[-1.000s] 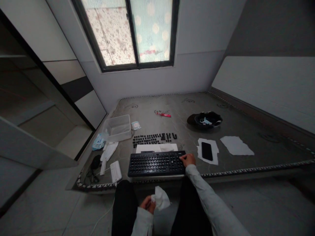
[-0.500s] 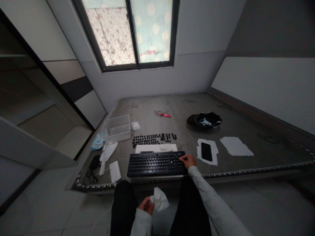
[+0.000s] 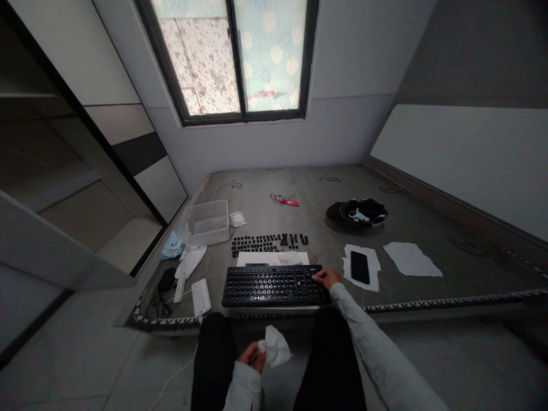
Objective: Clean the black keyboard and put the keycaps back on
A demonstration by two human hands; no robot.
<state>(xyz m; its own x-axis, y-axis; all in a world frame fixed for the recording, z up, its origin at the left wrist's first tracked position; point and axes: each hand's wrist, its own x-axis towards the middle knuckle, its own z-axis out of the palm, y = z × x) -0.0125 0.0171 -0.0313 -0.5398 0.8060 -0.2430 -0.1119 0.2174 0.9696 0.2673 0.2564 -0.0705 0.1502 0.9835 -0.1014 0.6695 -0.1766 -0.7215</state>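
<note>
A black keyboard [image 3: 274, 286] lies at the mattress's front edge, most of its keycaps seemingly off. My right hand [image 3: 327, 278] is at its right end, fingers pinched over the number-pad area; whatever they hold is too small to make out. Low between my knees, my left hand [image 3: 253, 357] grips a crumpled white tissue [image 3: 276, 347]. Beyond the keyboard, many loose black keycaps [image 3: 257, 244] are laid out in rows. A white sheet [image 3: 261, 258] shows between the keycaps and the keyboard, with something whitish on its right part.
A clear plastic box [image 3: 208, 222] stands at the left, near a white power strip [image 3: 201, 297] and a dark cable bundle [image 3: 165, 288]. On the right are a phone [image 3: 359, 268] on paper, another torn paper [image 3: 411, 260] and a black cap [image 3: 357, 212]. A red item [image 3: 286, 201] lies farther back.
The view has shifted slightly. My left hand with the tissue has moved a little to the left. My right hand stays pinched at the keyboard's right end.
</note>
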